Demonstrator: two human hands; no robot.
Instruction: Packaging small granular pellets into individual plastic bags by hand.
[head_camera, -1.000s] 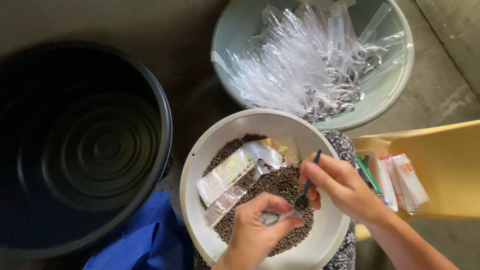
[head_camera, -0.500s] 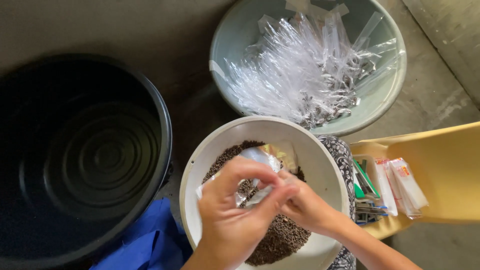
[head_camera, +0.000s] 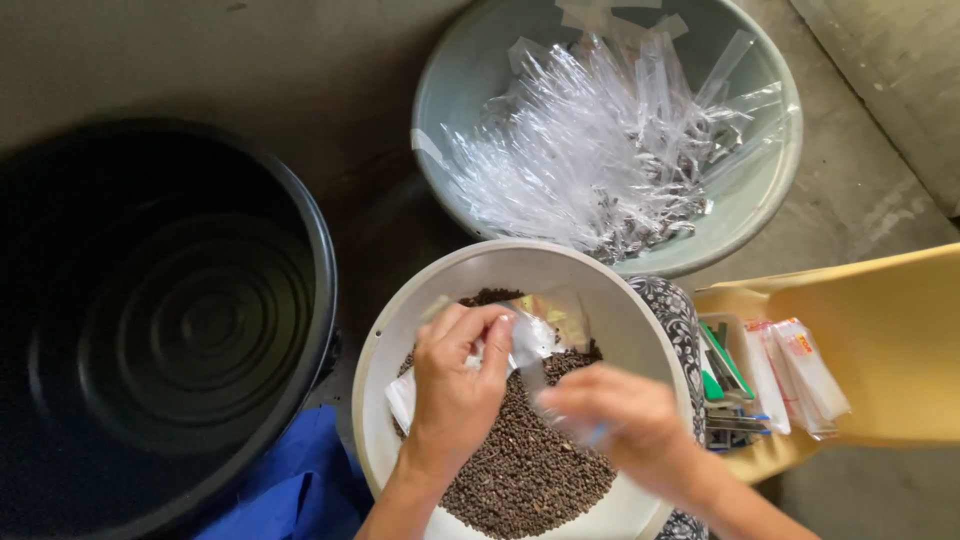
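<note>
Head view, from the left: a large black tub (head_camera: 150, 330) stands on the concrete floor, with blue cloth (head_camera: 290, 490) at its lower edge. Next to it sits a cream bowl (head_camera: 400, 340) half full of small dark seeds (head_camera: 520, 470). The left hand (head_camera: 455, 385) is closed on a small clear packet (head_camera: 525, 340), pinching its upper edge just above the seeds. The right hand (head_camera: 625, 425) is blurred by motion at the packet's lower end; it seems curled around something, but I cannot tell what it holds.

To do this step well, I judge the packet's mouth should be kept pinched open and low over the cream bowl, so that stray seeds fall back into it rather than onto the floor.

Behind, a pale grey-green basin (head_camera: 770, 190) holds a heap of long, narrow, clear sleeves (head_camera: 590, 150), some with dark seeds at one end. At the right, a yellow tray (head_camera: 880, 350) carries a few flat clear packets with red and white printed headers (head_camera: 800, 370), lying side by side near its left rim, beside green strips (head_camera: 720, 360).
</note>
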